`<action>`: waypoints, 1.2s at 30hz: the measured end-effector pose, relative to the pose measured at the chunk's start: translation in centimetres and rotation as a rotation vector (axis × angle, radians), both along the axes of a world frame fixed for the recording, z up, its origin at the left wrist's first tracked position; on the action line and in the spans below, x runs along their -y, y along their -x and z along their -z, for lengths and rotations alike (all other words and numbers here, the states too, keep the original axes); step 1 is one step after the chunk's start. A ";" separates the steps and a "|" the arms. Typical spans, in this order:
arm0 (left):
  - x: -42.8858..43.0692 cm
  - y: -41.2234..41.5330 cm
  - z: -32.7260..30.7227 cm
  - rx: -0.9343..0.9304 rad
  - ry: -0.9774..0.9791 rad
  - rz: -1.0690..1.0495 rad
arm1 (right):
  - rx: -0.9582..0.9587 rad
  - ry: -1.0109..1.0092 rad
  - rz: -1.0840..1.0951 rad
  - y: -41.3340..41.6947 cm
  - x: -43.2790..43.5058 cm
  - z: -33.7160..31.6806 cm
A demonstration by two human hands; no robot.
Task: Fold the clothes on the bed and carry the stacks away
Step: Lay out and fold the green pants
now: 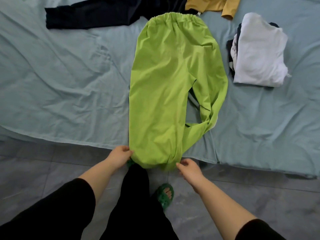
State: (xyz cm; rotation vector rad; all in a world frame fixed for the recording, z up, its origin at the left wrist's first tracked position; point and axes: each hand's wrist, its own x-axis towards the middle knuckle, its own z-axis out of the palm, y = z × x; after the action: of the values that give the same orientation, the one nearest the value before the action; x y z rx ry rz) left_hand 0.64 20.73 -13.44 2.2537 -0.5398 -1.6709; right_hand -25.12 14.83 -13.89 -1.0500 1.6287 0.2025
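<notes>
Left hand (121, 154), right hand (188, 168): fingers (127, 149) are pinching hem corners of green trousers (166, 84) at the bed (69, 84) near edge; trousers are lying lengthwise, waistband (174, 17) farthest away.

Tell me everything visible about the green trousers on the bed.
The green trousers are bright lime, of thin, lightly creased cloth, with a gathered elastic waistband at the far end. They lie lengthwise on the bed. One leg lies flat; the other is twisted alongside it on the right, leaving a gap. The hems hang past the near edge, where the left hand and right hand grip them.
</notes>
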 end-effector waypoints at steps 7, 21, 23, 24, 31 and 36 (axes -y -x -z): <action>8.9 -2.8 0.4 0.045 0.139 -0.197 | -0.058 0.365 -0.193 -4.5 9.8 -2.4; 30.0 -10.8 4.1 0.139 0.371 -0.367 | -0.383 0.663 -1.125 -15.8 26.2 2.8; 32.4 -11.5 4.4 0.064 0.421 -0.395 | -0.394 0.641 -1.117 -17.1 27.8 3.6; 33.3 -11.9 4.5 0.065 0.443 -0.364 | -0.397 0.626 -1.112 -17.7 28.3 4.0; 35.4 -17.0 4.9 0.051 0.511 -0.245 | -0.335 0.469 -0.978 -24.2 27.9 6.0; 38.4 -22.7 3.4 0.194 0.561 -0.112 | -0.299 0.416 -0.898 -31.6 30.5 6.3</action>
State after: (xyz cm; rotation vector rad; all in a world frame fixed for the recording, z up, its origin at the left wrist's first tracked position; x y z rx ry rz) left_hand 23.38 -17.64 -16.83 1.9855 -0.7949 -1.0766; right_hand 6.44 -15.65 -20.22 -2.1190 1.3712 0.6550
